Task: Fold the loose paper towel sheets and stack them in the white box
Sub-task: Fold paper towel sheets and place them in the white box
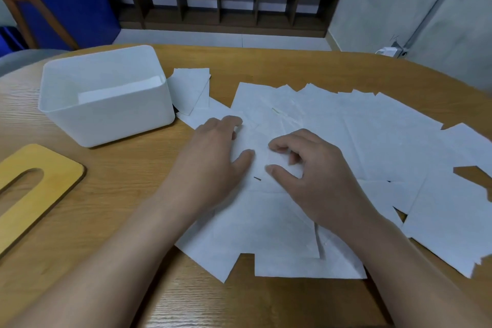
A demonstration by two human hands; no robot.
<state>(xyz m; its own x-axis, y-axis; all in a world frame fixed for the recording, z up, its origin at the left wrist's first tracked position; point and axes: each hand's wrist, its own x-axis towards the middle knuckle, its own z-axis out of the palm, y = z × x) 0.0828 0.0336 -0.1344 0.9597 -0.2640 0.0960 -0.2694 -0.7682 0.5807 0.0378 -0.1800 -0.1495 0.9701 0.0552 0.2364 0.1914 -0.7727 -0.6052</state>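
The loose sheets (359, 141) overlap across the table (266, 61), right of the white box (106, 96). Your left hand (213, 157) presses flat while your right hand (306, 165) pinches one; lifting may drag neighbours or tear it.

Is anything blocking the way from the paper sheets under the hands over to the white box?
Nothing visible does. The loose white paper towel sheets lie right beside the open-topped white plastic box; the tan wooden slotted lid lies off to the box's near side.

Dim, even light; soft shadows; wide-angle bending and blur at edges.
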